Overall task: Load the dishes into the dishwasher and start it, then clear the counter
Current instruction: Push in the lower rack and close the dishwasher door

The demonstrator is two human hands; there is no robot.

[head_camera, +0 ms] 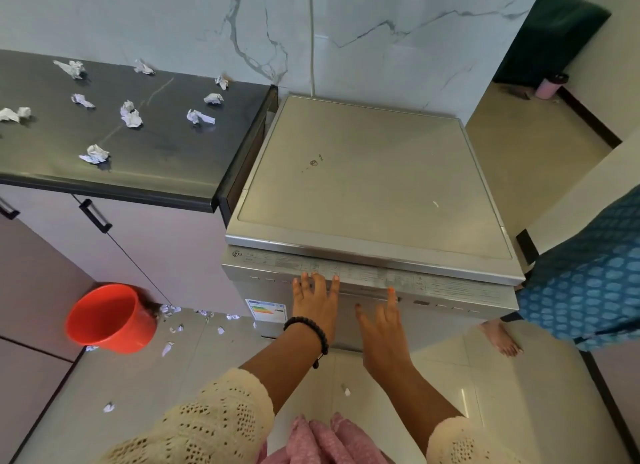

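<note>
So the dishwasher (pixel 374 193) door looks closed, and no dishes are in sight anywhere, neither on its lid nor on the worktop (pixel 145 144) to its left. My guess is the loading part is finished, though I obviously can't see inside.

Both hands are up at the control strip along the dishwasher's top front edge. The left hand (pixel 317 304) has its fingers spread flat and straight, tips touching the strip towards its left end, holding nothing. The right hand (pixel 382 328) is open too, with one finger stretched up to the strip near the middle and the rest relaxed. Looks to me like the start-it step, picking a program or pressing the button. Can't tell if it's running, the panel is too blurry.

What's clearly left: the worktop left of the dishwasher is covered in crumpled paper scraps (pixel 131 115), around ten of them. More bits lie on the floor at the dishwasher's lower left, near a tipped orange bucket (pixel 110 319). Someone else's bare foot (pixel 500 339) is just right of the dishwasher.
</note>
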